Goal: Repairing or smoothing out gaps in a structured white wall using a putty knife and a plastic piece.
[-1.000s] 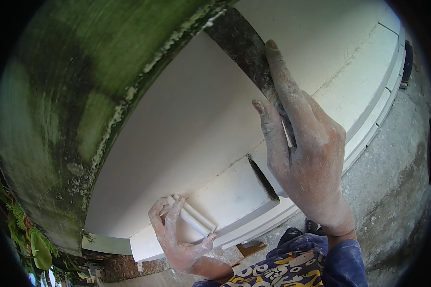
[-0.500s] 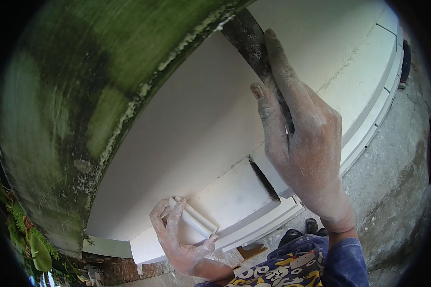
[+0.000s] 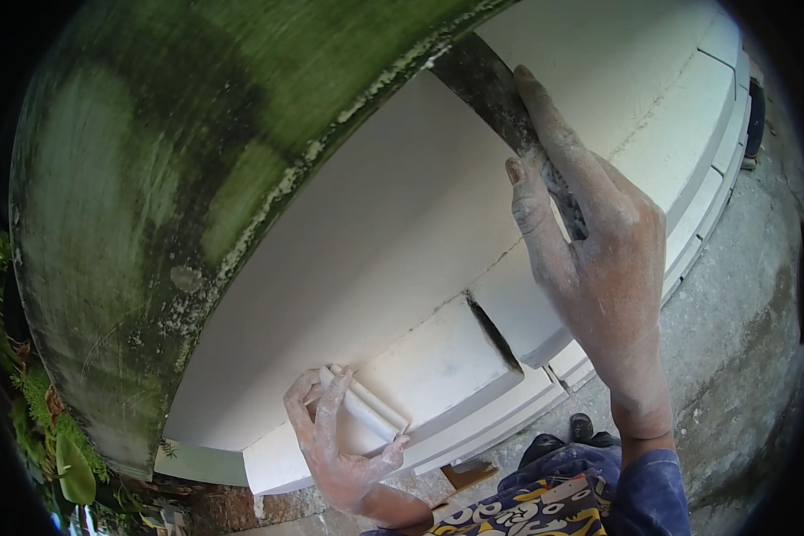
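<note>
My right hand (image 3: 603, 228), dusted white, is closed round a dark flat blade (image 3: 496, 94) with white residue along it. The blade's far end meets the edge of a large curved green sheet (image 3: 152, 179), whose rim carries a crust of white paste. My left hand (image 3: 344, 442) rests at the near edge of a white slab (image 3: 429, 348). Its thumb and fingers are curled about a short white bar with a grooved face (image 3: 375, 411), which lies against the slab. Below the sheet spreads a smooth white surface (image 3: 330, 250).
A dark slot (image 3: 494, 335) parts the slab from its neighbour. Stepped white layers (image 3: 697, 210) curve along the right. Beyond lies grey concrete floor (image 3: 741, 295), with dark shoes (image 3: 581, 427) near my body. Green plants (image 3: 71, 464) stand at the lower left.
My right hand and the blade have shifted right and slightly down. The green sheet has shifted right, mostly at its upper part. My left hand and the white bar have hardly moved.
</note>
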Available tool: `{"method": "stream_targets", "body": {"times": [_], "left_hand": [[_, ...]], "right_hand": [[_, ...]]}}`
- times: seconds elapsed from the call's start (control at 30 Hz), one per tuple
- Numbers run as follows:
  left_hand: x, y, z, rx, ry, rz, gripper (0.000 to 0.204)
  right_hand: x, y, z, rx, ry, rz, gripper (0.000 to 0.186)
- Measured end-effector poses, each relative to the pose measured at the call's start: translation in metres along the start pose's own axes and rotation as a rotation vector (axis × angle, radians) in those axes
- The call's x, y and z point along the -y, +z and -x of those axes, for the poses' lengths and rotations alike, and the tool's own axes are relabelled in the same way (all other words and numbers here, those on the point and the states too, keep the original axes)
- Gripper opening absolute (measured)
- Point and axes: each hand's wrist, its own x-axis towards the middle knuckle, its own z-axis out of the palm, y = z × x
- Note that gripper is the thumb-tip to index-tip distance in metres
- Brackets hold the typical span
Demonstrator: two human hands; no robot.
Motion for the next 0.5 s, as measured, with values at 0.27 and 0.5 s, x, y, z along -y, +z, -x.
{"method": "stream_targets", "body": {"times": [0.27, 0.5], "left_hand": [[0.000, 0.002, -0.001, -0.001, -0.031, 0.057, 0.097], [-0.004, -0.002, 0.001, 0.014, -0.057, 0.029, 0.098]], "right_hand": [[0.030, 0.005, 0.021, 0.179, 0.039, -0.036, 0.056], [0.035, 0.009, 0.022, 0.167, -0.007, -0.091, 0.058]]}}
